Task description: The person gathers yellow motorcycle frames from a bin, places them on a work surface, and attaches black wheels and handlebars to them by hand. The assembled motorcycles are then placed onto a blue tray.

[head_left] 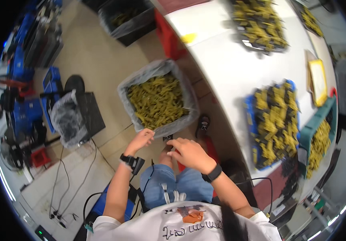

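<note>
My left hand [142, 139] is over the near edge of a square bin [193, 94] lined with clear plastic. Its fingers are curled together, and whatever they may hold is hidden or too small to name. Heaped in the bin are many small olive-yellow pieces [157, 100]; their exact kind cannot be made out. My right hand [191, 154] hovers above my lap, right of the left one. Its fingers are loosely bent with the thumb apart, and nothing shows between them. Both wrists wear black bands.
On the white table [205, 44] at right, a blue tray [251, 120] and a green crate [312, 134] hold similar yellow and black pieces. Another heaped tray [259, 26] lies farther back. A second lined bin [126, 24] stands beyond; a bagged black box [70, 120] and cables are at left.
</note>
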Tool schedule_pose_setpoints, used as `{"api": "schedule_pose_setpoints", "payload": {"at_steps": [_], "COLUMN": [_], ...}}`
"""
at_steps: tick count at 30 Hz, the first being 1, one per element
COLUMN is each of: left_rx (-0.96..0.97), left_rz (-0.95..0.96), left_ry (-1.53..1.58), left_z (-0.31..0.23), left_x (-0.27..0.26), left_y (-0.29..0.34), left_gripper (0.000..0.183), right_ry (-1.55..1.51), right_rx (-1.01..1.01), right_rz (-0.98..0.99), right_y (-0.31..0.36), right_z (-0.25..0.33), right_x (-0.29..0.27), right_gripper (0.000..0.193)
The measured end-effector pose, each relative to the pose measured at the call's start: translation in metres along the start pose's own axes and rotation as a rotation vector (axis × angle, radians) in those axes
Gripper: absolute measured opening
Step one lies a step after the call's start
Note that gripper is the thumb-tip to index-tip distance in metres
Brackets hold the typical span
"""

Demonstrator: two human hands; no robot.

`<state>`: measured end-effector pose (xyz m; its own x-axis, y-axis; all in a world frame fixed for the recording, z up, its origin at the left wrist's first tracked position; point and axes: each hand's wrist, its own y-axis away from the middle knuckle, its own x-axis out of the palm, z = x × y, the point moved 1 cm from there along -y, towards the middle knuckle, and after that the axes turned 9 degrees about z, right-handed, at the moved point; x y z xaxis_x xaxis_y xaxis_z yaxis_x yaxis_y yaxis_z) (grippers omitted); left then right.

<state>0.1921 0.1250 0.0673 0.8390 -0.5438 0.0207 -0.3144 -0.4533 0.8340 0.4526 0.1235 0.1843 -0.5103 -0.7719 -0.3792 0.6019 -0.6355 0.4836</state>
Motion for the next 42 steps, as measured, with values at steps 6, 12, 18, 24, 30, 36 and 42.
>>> {"api": "schedule_pose_setpoints", "payload": {"at_steps": [6,12,18,24,30,36,42], "left_rx": [0.034,-0.205,0.081,0.118,0.045,-0.043,-0.154], "left_rz": [-0.192,-0.185,-0.330,-0.360,-0.344,-0.382,-0.477], "left_ry": [-0.263,-0.632,-0.988,-1.000,-0.912,-0.417,-0.410], "left_z": [0.157,0.171,0.215,0.221,0.209,0.171,0.177], "left_x": [-0.011,-0.013,-0.027,-0.027,-0.034,-0.066,-0.036], "left_y": [-0.139,-0.256,-0.294,-0.299,-0.299,-0.337,-0.321], "left_gripper": [0.081,0.115,0.114,0.111,0.108,0.097,0.087], "right_ry": [-0.043,-0.201,-0.041,-0.085,-0.542,-0.876,-0.887], "right_rx": [0.186,0.565,0.777,0.790,0.679,0.788,0.752], "right_rz": [0.071,-0.082,0.013,0.025,0.044,0.232,0.287], "right_y": [-0.189,-0.322,-0.346,-0.324,-0.315,-0.329,-0.322], "right_z": [-0.165,-0.333,-0.350,-0.350,-0.375,-0.361,-0.341], "right_x": [0.115,0.161,0.183,0.187,0.179,0.150,0.161], "right_gripper": [0.066,0.091,0.083,0.081,0.085,0.090,0.086]}}
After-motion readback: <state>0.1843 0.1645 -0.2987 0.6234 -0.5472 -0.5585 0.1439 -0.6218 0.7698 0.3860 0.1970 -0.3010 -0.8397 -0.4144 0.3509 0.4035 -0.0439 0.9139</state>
